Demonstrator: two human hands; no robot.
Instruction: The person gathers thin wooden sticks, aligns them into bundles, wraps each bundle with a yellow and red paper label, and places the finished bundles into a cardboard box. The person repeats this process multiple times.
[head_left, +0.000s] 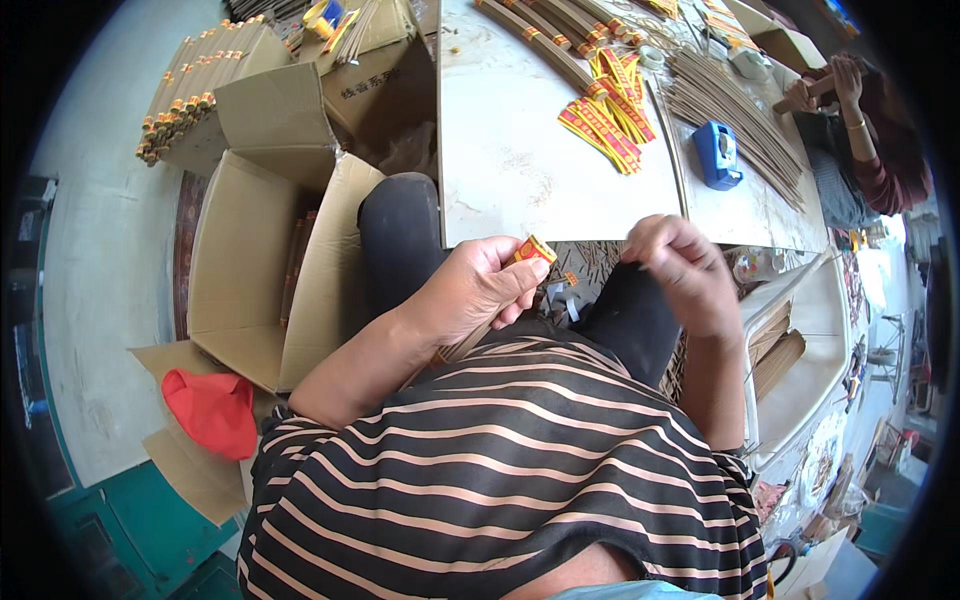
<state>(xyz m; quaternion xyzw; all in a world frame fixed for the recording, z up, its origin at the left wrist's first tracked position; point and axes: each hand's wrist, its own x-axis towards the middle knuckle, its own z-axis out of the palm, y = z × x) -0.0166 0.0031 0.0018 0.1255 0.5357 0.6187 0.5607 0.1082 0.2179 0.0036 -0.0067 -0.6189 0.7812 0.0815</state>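
My left hand (478,287) is closed round a bundle of incense sticks (462,346). A red and yellow paper band (536,250) wraps the bundle's far end, beside my thumb. The rest of it runs back under my forearm, mostly hidden. To the right, my right hand (688,268) is raised just off the table's near edge, with its fingers curled together. It is slightly blurred, and whatever its fingertips may pinch is too small to make out. Loose red and yellow paper bands (605,135) lie fanned on the white table (520,190) ahead.
Banded incense bundles (545,45) lie at the table's far side. Right of the bands stand a blue tape dispenser (717,155) and loose incense sticks (735,115). An open cardboard box (240,255) and red cloth (208,412) are at left. A co-worker's hands (825,88) hold a bundle.
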